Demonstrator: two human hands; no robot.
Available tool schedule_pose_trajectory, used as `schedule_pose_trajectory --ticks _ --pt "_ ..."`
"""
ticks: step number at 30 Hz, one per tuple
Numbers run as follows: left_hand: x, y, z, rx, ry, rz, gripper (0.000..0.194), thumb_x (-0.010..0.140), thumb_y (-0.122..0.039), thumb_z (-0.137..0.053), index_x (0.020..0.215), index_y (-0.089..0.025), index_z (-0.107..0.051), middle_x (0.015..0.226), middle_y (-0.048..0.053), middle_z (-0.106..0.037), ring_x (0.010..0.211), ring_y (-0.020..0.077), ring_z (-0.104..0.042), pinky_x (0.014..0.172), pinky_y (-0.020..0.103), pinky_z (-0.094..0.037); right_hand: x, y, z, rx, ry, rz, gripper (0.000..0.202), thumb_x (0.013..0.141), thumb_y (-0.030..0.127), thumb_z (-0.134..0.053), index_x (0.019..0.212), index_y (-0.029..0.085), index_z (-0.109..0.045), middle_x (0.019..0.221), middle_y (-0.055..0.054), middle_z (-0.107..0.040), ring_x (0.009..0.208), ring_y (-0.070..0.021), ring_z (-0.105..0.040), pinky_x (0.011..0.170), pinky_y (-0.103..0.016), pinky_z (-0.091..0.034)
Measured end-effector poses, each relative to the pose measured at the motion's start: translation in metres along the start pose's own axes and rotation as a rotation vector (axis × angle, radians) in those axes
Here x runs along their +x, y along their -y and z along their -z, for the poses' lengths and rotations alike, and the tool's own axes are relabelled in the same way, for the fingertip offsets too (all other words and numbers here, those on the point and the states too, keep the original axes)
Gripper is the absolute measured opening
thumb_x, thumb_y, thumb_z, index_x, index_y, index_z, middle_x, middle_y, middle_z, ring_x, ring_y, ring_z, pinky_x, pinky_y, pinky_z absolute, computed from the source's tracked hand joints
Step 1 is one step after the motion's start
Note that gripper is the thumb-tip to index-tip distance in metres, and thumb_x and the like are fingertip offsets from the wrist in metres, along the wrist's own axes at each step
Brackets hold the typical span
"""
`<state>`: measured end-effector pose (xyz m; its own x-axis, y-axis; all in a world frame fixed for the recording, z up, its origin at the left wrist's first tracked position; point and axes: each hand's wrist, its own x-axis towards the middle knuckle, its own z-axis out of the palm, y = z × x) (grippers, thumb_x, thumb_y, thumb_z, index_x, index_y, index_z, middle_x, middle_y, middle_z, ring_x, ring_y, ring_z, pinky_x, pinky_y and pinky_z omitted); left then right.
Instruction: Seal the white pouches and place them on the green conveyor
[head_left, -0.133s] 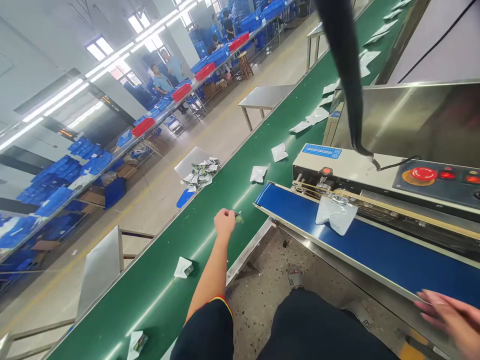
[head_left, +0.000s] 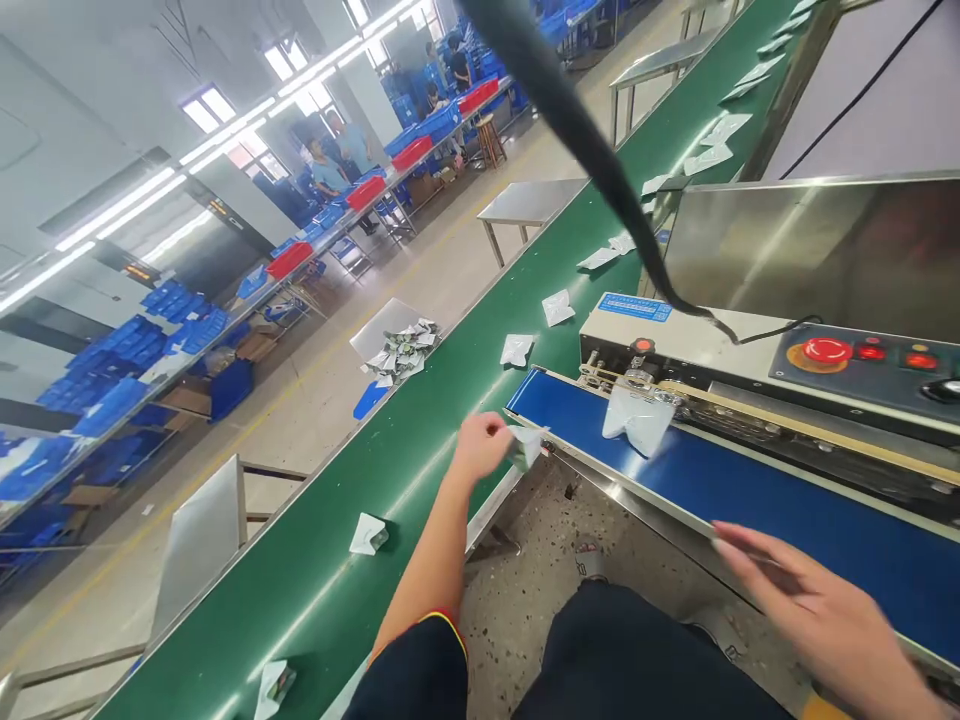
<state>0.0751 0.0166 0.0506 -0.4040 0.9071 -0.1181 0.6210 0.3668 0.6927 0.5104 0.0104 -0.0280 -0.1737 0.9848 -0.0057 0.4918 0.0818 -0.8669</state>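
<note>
Near the middle of the frame, a small white-and-green pouch (head_left: 528, 448) is pinched by the left hand (head_left: 484, 446) at the right edge of the green conveyor belt (head_left: 420, 460), just beside the upper-left end of the blue belt (head_left: 727, 490). At lower right, the right hand (head_left: 817, 605) is held with thumb and fingers spread, near the blue belt's lower edge. Right of centre, a larger white packet (head_left: 639, 420) is borne on the blue belt, against the machine (head_left: 701, 345).
</note>
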Motion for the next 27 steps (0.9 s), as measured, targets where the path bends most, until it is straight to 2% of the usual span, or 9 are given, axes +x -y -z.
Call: schedule_pose_trajectory --ticks 3,6,9,13,16,19,22,24,27 --pt "-0.015 -0.067 -0.052 -0.18 0.338 -0.175 0.014 0.08 -0.03 -0.069 0.075 -0.018 -0.073 0.07 -0.001 -0.066 0.069 0.0148 -0.055 0.063 0.025 -0.039 0.019 0.036 -0.016 0.068 0.055 0.32 0.048 0.103 0.067 -0.069 0.135 0.034 -0.083 0.141 -0.008 -0.078 0.125 -0.038 -0.077 0.102 -0.054 -0.069" --pt "-0.028 -0.119 -0.115 -0.335 0.597 -0.156 0.013 0.078 -0.029 -0.071 0.078 -0.016 -0.076 0.071 -0.001 -0.067 0.067 0.0132 -0.055 0.063 0.024 -0.041 0.022 0.04 -0.008 0.06 -0.033 0.447 0.035 0.111 0.054 -0.065 0.127 0.031 -0.086 0.138 -0.006 -0.08 0.123 -0.031 -0.078 0.111 -0.047 -0.064" --pt "-0.042 -0.152 -0.171 -0.493 0.731 -0.071 0.02 0.083 -0.034 -0.075 0.082 -0.014 -0.079 0.073 0.0 -0.067 0.067 0.0126 -0.055 0.066 0.024 -0.044 0.006 0.016 0.021 0.102 -0.172 0.263 0.036 0.11 0.058 -0.066 0.108 0.031 -0.089 0.12 -0.005 -0.085 0.109 -0.0288 -0.082 0.103 -0.041 -0.066" --pt "-0.066 -0.176 -0.238 -0.725 0.918 -0.028 0.06 0.088 -0.067 -0.081 0.107 -0.01 -0.087 0.091 0.009 -0.078 0.082 0.0192 -0.067 0.084 0.033 -0.055 -0.022 -0.023 0.063 0.22 -0.467 -0.213 0.059 0.089 0.081 -0.079 0.099 0.024 -0.088 0.094 -0.01 -0.084 0.083 -0.0302 -0.08 0.076 -0.035 -0.068" --pt "-0.084 -0.191 -0.291 -0.618 0.907 -0.105 0.065 0.086 -0.071 -0.083 0.11 -0.011 -0.089 0.088 0.008 -0.078 0.081 0.0201 -0.065 0.079 0.032 -0.053 -0.032 -0.055 0.09 0.349 -0.564 -0.414 0.071 0.074 0.087 -0.083 0.095 0.019 -0.086 0.086 -0.012 -0.082 0.075 -0.0288 -0.077 0.066 -0.033 -0.064" --pt "-0.093 -0.209 -0.347 -0.455 0.778 -0.147 0.053 0.094 -0.063 -0.072 0.089 -0.013 -0.088 0.069 0.001 -0.066 0.072 0.017 -0.056 0.068 0.028 -0.045 -0.028 -0.09 0.119 0.477 -0.583 -0.566 0.066 0.064 0.078 -0.09 0.089 0.018 -0.083 0.08 -0.01 -0.079 0.069 -0.0268 -0.074 0.06 -0.032 -0.062" --pt "-0.095 -0.228 -0.401 -0.403 0.664 -0.014 0.051 0.092 -0.059 -0.071 0.064 -0.017 -0.076 0.056 -0.003 -0.048 0.063 0.0146 -0.045 0.064 0.028 -0.042 -0.012 -0.123 0.148 0.617 -0.678 -0.717 0.055 0.053 0.063 -0.093 0.083 0.019 -0.078 0.07 -0.007 -0.075 0.063 -0.0262 -0.072 0.055 -0.033 -0.061" --pt "-0.094 -0.238 -0.43 -0.45 0.625 0.117 0.049 0.088 -0.06 -0.075 0.061 -0.018 -0.073 0.054 -0.004 -0.046 0.061 0.0147 -0.045 0.063 0.028 -0.045 0.002 -0.139 0.164 0.648 -0.709 -0.773 0.048 0.053 0.056 -0.091 0.08 0.02 -0.075 0.065 -0.005 -0.071 0.061 -0.0253 -0.07 0.052 -0.031 -0.058" --pt "-0.087 -0.244 -0.452 -0.594 0.638 0.198 0.046 0.082 -0.063 -0.082 0.067 -0.019 -0.076 0.055 -0.003 -0.053 0.062 0.0167 -0.052 0.064 0.03 -0.052 0.022 -0.151 0.178 0.598 -0.625 -0.797 0.038 0.06 0.049 -0.087 0.081 0.02 -0.074 0.064 -0.005 -0.07 0.06 -0.0244 -0.069 0.049 -0.029 -0.055"
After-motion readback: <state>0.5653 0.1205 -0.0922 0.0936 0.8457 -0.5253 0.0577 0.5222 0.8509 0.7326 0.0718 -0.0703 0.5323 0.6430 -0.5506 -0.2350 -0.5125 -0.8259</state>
